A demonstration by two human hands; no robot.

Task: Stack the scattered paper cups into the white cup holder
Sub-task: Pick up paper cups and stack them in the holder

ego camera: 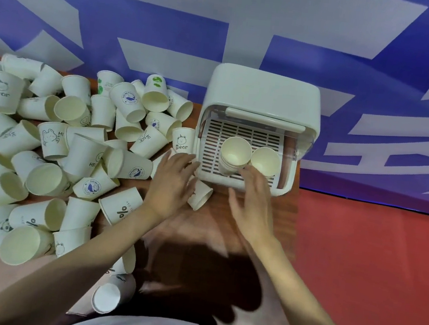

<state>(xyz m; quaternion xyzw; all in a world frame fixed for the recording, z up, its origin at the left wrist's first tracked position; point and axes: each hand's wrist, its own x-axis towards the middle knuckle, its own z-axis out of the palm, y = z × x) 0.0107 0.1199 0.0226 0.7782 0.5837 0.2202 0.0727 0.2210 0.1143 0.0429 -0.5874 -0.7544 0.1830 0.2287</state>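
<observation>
Paper cups [54, 146] are lying in a big messy heap over the left half of the picture, on a brown worktop [215, 233]. Most of them are tipped on their sides, and some are showing little drawings and words like "Bear" and "Hi". One Bear cup [182, 140] is standing upright just beside the left wall of the white cup holder [262, 97].

That holder is sitting at the upper middle of the picture, at the far end of the worktop, with its front open. Inside it, a white tray with slots [239, 134] is showing. A stack of cups [234, 155] is standing on the tray, and a second cup [265, 160] is standing touching it on its right.

The left hand [172, 184] is reaching out flat in the middle of the picture, with its fingers straight and spread, gripping nothing. Its fingertips are near the holder's lower left corner. A tipped cup [201, 194] is lying just to the right of this hand.

The right hand [253, 203] is open too, with loose fingers, and it is holding nothing. Its fingertips are right at the bottom of the stack, at the front edge of the tray.

One more cup [111, 294] is lying lower down, under the left arm.

A red floor [370, 278] is filling the lower right, and a blue and white wall [172, 20] is running along the top.
</observation>
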